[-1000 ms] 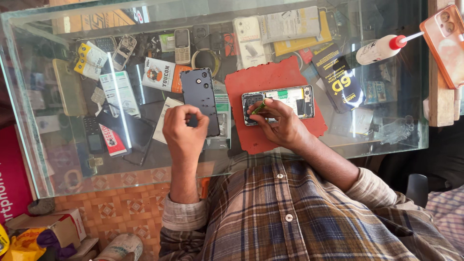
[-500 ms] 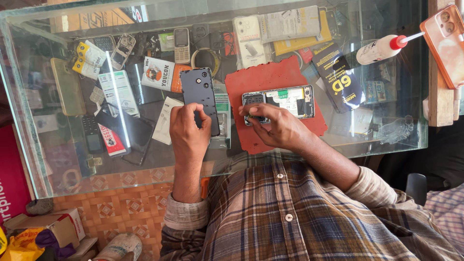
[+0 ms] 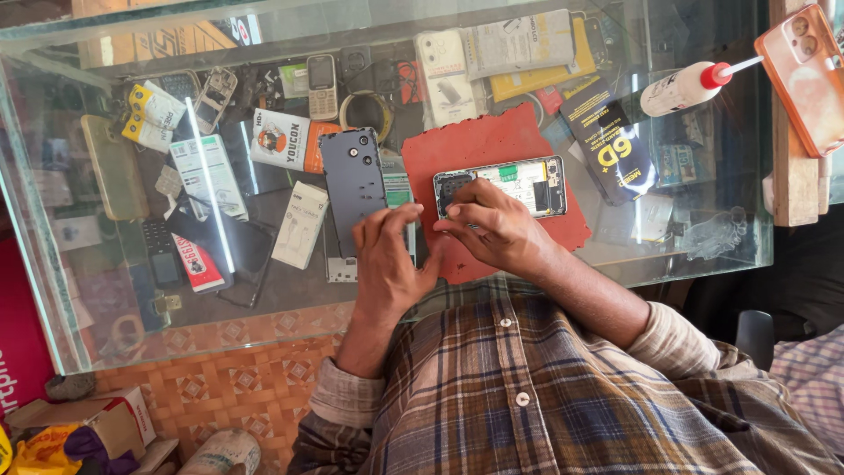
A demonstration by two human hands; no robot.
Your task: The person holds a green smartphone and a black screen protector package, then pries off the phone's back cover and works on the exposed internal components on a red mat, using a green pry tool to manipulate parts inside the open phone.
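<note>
One opened phone lies on one red mat on the glass desk. The right hand rests at its 7 o'clock corner, fingers bunched on the edge; whether they pinch anything cannot be told. The left hand lies fingers spread on the glass, touching the foot of one dark back cover at the mat's 9 o'clock. One glue bottle sits at 2 o'clock, one orange case beyond.
</note>
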